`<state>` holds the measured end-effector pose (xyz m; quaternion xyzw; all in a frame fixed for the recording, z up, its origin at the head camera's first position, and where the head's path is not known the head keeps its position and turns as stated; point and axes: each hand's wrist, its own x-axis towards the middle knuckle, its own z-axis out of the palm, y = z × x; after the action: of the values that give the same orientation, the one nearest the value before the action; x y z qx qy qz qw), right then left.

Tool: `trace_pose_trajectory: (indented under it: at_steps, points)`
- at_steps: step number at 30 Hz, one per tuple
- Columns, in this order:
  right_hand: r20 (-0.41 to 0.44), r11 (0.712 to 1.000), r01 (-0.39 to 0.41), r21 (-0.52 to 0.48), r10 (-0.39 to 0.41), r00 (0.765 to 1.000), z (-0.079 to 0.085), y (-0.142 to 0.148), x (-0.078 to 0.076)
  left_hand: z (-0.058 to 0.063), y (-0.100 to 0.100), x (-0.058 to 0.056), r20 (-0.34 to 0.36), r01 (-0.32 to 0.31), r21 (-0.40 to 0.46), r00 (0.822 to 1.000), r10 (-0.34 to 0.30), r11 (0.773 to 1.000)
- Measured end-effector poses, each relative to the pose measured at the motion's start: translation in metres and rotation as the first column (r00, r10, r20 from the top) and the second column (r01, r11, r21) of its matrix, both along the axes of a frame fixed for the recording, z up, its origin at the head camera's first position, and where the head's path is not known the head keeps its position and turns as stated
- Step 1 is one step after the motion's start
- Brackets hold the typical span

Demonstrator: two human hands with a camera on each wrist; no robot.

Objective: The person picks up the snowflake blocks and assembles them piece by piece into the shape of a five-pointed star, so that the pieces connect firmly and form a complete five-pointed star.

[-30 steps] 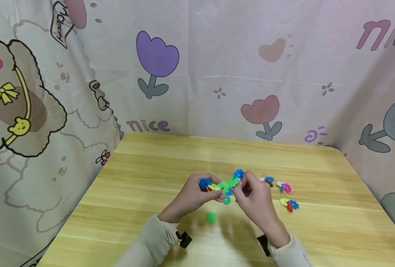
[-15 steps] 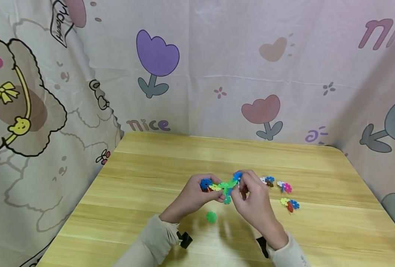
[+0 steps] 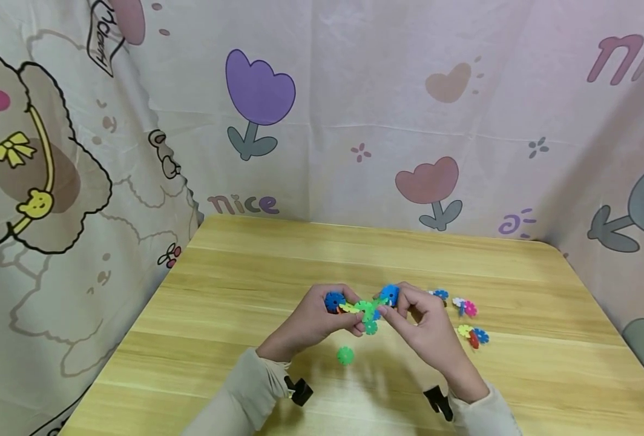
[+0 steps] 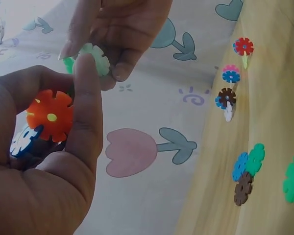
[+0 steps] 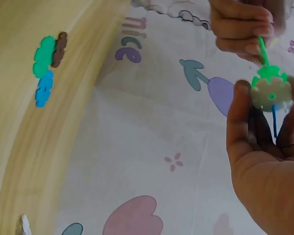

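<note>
My left hand [image 3: 316,318] grips several notched plastic snowflake discs. Among them are a blue disc [image 3: 335,301], an orange disc [image 4: 51,116] and a green disc [image 3: 364,310]. My right hand [image 3: 428,324] pinches a small cluster with a blue disc [image 3: 390,295], a white disc [image 5: 271,93] and green behind it. Between the hands a green disc from the left meets the right hand's cluster; whether they interlock I cannot tell. Fingers hide parts of both groups. Nearer me, a single green disc [image 3: 345,355] lies on the wooden table [image 3: 246,266].
Right of my hands lie small joined clusters: yellow, red and blue discs [image 3: 473,335], white and pink discs [image 3: 465,306], and a partly hidden blue and white cluster [image 3: 440,294]. A green, blue and brown cluster [image 4: 245,171] lies on the table too. Printed cloth [image 3: 322,121] hangs behind.
My right hand has shifted slightly and turned, bringing its blue disc lower and flatter toward view beside the left hand's green disc. The left hand keeps its grip almost in place.
</note>
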<state>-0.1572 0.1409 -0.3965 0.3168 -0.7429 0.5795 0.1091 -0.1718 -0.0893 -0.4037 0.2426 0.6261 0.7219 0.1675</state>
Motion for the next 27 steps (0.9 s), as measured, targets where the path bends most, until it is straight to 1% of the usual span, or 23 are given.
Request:
trace_pose_trajectory:
  at_steps: [2,6,11,14,18,21,25,27]
  points:
    - [0.024,1.0,0.005,-0.016,-0.005,1.0,0.0018,0.0013,0.001,0.0004,0.0005,0.0002,-0.006,0.007,0.009,1.0,-0.006,1.0]
    - [0.054,0.999,0.043,-0.018,-0.042,0.998,0.0053,0.0022,0.0036,0.0012,0.0008,0.0006,-0.013,0.016,0.025,1.0,-0.015,1.0]
    - [0.078,0.996,0.077,-0.05,-0.073,0.994,0.0077,0.0,0.0066,0.0021,0.0003,0.0013,-0.01,0.006,0.019,1.0,-0.005,1.0]
    - [0.121,0.993,0.095,-0.064,-0.087,0.989,0.0079,-0.001,0.0075,0.0025,0.0002,0.0017,-0.014,0.0,0.011,1.0,0.0,1.0]
    - [0.232,0.993,0.065,-0.102,-0.04,0.972,0.0085,0.0004,0.0069,0.0024,0.001,0.002,-0.019,0.005,0.02,1.0,-0.004,1.0]
    - [0.282,0.995,0.035,-0.097,-0.006,0.96,0.0087,0.0031,0.0056,0.002,0.0019,0.0021,-0.023,0.007,0.031,1.0,-0.007,1.0]
    - [0.28,0.998,0.016,-0.059,0.001,0.96,0.0085,0.0052,0.0046,0.0011,0.0029,0.0022,-0.024,-0.001,0.032,1.0,0.002,0.999]
    - [0.281,0.998,0.009,-0.056,0.007,0.96,0.0085,0.0052,0.0043,0.0008,0.0034,0.0025,-0.026,-0.006,0.033,1.0,0.007,0.999]
